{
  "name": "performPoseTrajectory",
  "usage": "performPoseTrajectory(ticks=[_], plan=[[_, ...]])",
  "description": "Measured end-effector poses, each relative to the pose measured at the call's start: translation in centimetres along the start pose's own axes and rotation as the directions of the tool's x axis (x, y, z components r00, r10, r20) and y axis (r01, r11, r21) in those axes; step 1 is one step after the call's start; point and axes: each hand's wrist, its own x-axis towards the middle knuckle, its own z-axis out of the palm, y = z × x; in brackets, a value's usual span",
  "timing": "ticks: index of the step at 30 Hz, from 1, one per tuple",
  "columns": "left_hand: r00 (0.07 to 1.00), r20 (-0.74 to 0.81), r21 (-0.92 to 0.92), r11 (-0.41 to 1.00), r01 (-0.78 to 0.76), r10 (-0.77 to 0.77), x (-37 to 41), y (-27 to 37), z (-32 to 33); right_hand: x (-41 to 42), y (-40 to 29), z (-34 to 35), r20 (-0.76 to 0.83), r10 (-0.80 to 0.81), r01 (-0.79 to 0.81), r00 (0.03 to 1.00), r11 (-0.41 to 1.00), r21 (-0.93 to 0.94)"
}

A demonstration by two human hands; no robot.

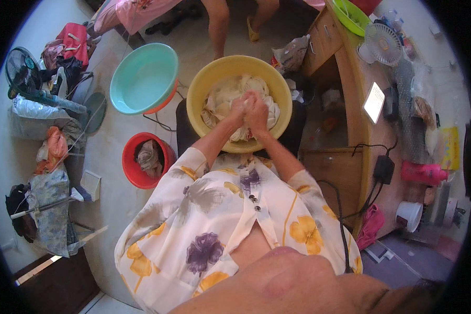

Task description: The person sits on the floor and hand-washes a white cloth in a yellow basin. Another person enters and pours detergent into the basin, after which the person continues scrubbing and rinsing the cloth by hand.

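A yellow plastic basin [239,148] rests at my knees, holding a bunched, wet-looking whitish cloth [255,83] in cloudy water. Both my hands are together over the middle of the basin. My left hand [239,108] and my right hand [256,112] meet at the fingers, closed around a small pale part of what looks like the cloth. Folds of it lie around and below them. A bit of red shows among the folds near my right wrist. The palms and most fingertips are hidden.
A turquoise basin [119,84] sits on an orange-red one at the left. Below it stands a red bucket [127,168] with crumpled cloth inside. Another person's bare legs [216,23] are beyond the basin. On the right is a wooden desk [351,98] with a small fan [382,44] and black cables.
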Motion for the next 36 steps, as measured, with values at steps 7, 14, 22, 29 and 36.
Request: performPoseTrajectory(ticks=[7,14,22,29,36], plan=[[0.981,-0.158,0.011,0.993,0.119,-0.115,-0.1,-0.7,0.8,2.0,1.1,-0.7,-0.033,0.143,-0.144,0.989,0.99,-0.012],[0.992,-0.093,-0.092,0.993,0.079,-0.087,-0.3,-0.9,0.1,1.1,0.8,0.1,-0.048,-0.016,0.013,0.999,0.998,-0.053],[0.99,0.134,-0.468,0.879,0.096,-0.037,2.3,-2.5,-4.9,-1.5,-2.3,1.1,0.065,-0.078,0.081,0.995,0.995,-0.057],[0.998,-0.052,0.332,0.943,-0.017,0.037,1.3,-1.7,-3.2,0.3,1.6,1.7,0.053,-0.043,0.044,0.998,0.999,-0.013],[0.987,-0.128,-0.023,0.995,0.092,-0.095,-1.4,0.1,0.4,2.2,1.7,-0.3,-0.053,0.058,-0.057,0.997,0.998,0.019]])
